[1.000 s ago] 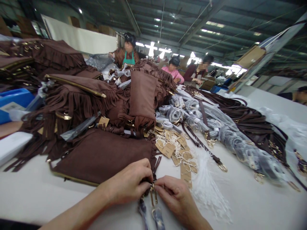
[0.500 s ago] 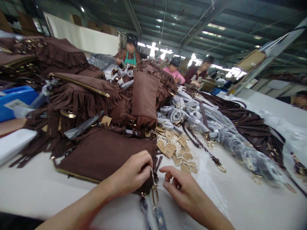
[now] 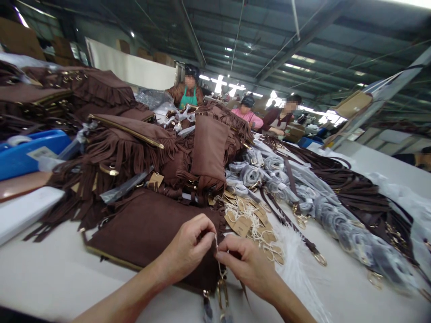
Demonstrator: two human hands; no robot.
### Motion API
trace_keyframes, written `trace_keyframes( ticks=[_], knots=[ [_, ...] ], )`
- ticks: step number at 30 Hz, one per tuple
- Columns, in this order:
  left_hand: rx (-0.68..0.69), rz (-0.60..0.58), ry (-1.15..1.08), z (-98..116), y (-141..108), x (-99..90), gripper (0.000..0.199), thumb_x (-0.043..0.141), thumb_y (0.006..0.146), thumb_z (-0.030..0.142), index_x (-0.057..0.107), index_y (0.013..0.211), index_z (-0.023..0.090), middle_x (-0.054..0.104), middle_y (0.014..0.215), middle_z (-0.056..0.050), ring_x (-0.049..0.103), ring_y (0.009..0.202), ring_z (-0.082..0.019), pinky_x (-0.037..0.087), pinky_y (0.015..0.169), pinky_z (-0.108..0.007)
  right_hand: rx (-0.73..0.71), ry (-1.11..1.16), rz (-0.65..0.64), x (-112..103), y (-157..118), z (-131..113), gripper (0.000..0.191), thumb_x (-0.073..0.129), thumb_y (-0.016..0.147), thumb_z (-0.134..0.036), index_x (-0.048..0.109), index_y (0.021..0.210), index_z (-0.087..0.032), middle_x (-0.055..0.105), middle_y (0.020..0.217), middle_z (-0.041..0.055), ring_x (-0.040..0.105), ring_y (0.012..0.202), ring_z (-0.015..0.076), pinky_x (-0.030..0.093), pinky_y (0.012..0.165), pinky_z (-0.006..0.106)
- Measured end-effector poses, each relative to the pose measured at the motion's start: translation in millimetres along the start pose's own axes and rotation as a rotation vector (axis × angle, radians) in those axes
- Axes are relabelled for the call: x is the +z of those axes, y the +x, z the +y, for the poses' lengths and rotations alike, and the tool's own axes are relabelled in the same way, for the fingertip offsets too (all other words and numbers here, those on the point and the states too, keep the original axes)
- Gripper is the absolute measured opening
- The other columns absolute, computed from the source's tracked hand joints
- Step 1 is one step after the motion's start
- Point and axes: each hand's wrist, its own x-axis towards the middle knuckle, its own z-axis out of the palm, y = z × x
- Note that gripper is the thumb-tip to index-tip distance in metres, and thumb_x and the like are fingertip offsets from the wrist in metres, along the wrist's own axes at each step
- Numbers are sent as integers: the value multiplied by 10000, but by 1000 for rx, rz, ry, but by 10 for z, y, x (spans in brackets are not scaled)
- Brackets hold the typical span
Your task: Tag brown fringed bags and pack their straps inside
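Note:
My left hand (image 3: 194, 240) is closed in a pinch on a thin white string (image 3: 218, 262) above the near right corner of a flat dark brown bag (image 3: 138, 229). My right hand (image 3: 247, 260) pinches at the same string, its fingertips almost meeting the left ones. Below the fingers the string runs down to a gold metal clasp (image 3: 222, 294) at the bag's corner. A second clasp with a plastic-wrapped strap (image 3: 207, 309) hangs beside it. Kraft paper tags (image 3: 242, 224) with white strings lie behind my right hand.
Fringed brown bags (image 3: 131, 134) are heaped behind. Wrapped straps (image 3: 336, 215) and bare brown straps (image 3: 357, 188) spread to the right. A blue holder (image 3: 37, 152) and a white box (image 3: 30, 211) stand left. White strings (image 3: 299, 269) lie right. People (image 3: 190, 92) work beyond.
My right hand has moved left and its fingers have closed on the string beside my left hand. The view has shifted, so the scene sits slightly lower and farther right.

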Motion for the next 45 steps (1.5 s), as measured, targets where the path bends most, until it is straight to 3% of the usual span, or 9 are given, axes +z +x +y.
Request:
trace_keyframes(
  ticks=[7,11,14,18,27,32,39,45],
  knots=[
    [-133,-106,-55,9,-44,31,164,516,725,69,621,797,171,558,756,19,536,721,-139,412,623,-229,10,83,26,16,36,67,243,576,864,-280,595,638,-191,539,648,-30,504,647,134,376,637,247],
    [-154,-74,-87,-36,-48,77,59,597,753,130,624,722,171,550,748,15,528,694,-135,400,592,-222,15,112,18,36,30,67,326,563,891,-383,582,629,-191,514,627,-32,481,627,134,365,615,248],
    [-134,-52,-44,-54,-43,104,118,572,776,119,571,674,177,542,718,12,518,692,-139,387,617,-233,13,113,18,52,25,62,382,547,911,-440,581,622,-192,517,620,-33,474,617,134,355,602,252],
    [-99,-77,58,-101,-50,131,152,506,858,144,504,714,189,516,717,14,499,689,-144,367,645,-253,-19,89,47,58,28,67,326,545,917,-351,566,631,-198,529,637,-35,479,627,132,359,606,244],
    [-209,-260,100,-78,-71,94,159,455,904,219,479,749,199,493,705,31,462,613,-133,354,578,-246,-14,-53,60,-24,-25,104,260,518,909,-278,524,659,-208,519,651,-31,490,639,138,360,624,246],
    [-341,-337,-118,-24,-54,19,151,483,871,292,524,774,184,512,710,34,489,629,-127,381,576,-233,57,37,22,-44,-24,65,239,486,898,-321,525,686,-217,453,576,-53,451,581,133,345,587,248],
    [-633,-240,-855,-35,-17,21,229,708,654,304,550,705,147,629,717,-14,572,638,-124,436,677,-264,215,454,-182,-96,-5,69,341,561,879,-529,545,831,-192,460,593,-72,416,488,86,279,459,205],
    [-607,-205,-1021,-52,-5,5,245,738,676,283,529,705,157,666,677,-32,588,623,-130,399,606,-235,171,700,-501,-233,-103,317,373,818,689,-306,598,959,-176,565,794,-30,494,675,93,352,577,192]
  ],
)
